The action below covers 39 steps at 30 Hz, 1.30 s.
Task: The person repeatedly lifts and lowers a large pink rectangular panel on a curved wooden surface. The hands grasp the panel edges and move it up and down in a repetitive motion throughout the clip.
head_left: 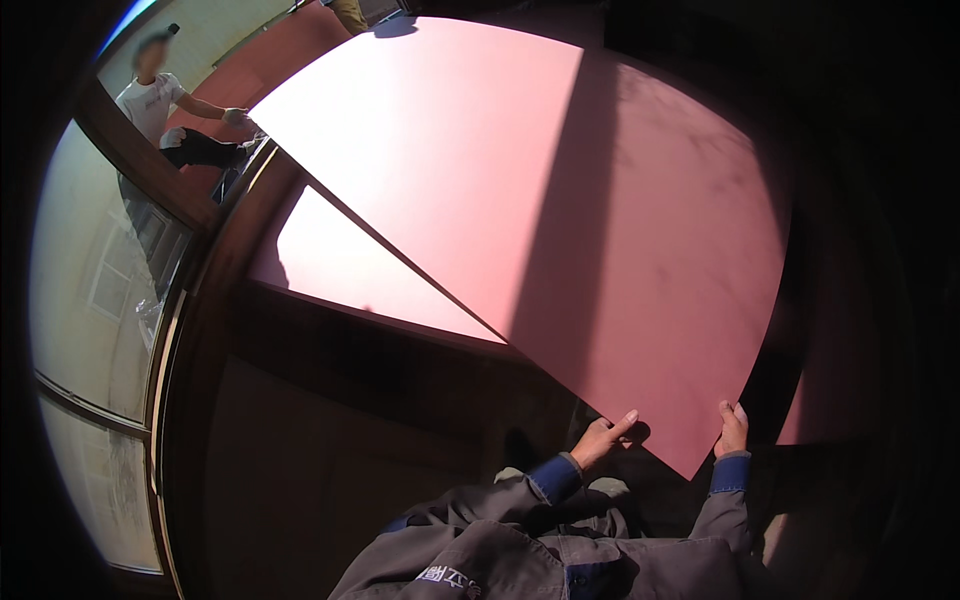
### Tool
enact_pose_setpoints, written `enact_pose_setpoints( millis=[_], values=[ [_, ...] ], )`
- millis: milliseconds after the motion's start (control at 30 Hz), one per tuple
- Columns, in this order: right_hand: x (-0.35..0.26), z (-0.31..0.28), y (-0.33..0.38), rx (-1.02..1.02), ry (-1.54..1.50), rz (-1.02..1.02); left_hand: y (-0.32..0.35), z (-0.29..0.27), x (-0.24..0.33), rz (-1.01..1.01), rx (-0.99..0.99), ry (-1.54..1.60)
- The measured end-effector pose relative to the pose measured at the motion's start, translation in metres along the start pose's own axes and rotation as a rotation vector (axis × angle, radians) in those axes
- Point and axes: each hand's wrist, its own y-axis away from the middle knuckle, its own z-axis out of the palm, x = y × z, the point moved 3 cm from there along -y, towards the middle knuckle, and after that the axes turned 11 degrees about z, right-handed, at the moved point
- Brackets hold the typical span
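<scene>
Your left hand (603, 440) and right hand (732, 430) grip the red panel's (560, 200) near corner, fingers clamped. A co-worker's hand (238, 118) holds the far end; uneven lifting could twist it free.

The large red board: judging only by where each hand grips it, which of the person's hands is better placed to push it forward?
Probably the right hand: it grips the red board at its near edge, while the left hand holds the slanted side.

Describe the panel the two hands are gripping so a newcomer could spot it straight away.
Start from the dark wooden frame beside the window on the left. The big reddish-pink board fills the upper middle, its near corner held between the left hand and right hand. Unlike the second pink board lying lower behind it, it is raised, with a broad shadow band across it.
</scene>
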Motion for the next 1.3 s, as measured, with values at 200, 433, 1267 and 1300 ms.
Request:
enact_pose_setpoints(
  millis=[200, 433, 1267, 1300],
  values=[
    [0.073, -0.044, 0.093, 0.056, -0.111, 0.066, 0.092, 0.012, -0.031, 0.083, -0.014, -0.129],
    [0.138, -0.042, 0.206, 0.068, -0.224, 0.087, 0.201, -0.052, -0.09, 0.13, -0.062, -0.158],
    [0.239, 0.118, 0.452, 0.004, -0.422, 0.096, 0.649, -0.455, 0.181, 0.894, 1.296, -1.292],
    [0.248, 0.125, 0.462, -0.136, -0.493, 0.153, 0.649, -0.455, 0.166, 0.966, 1.171, -1.057]
  ],
)
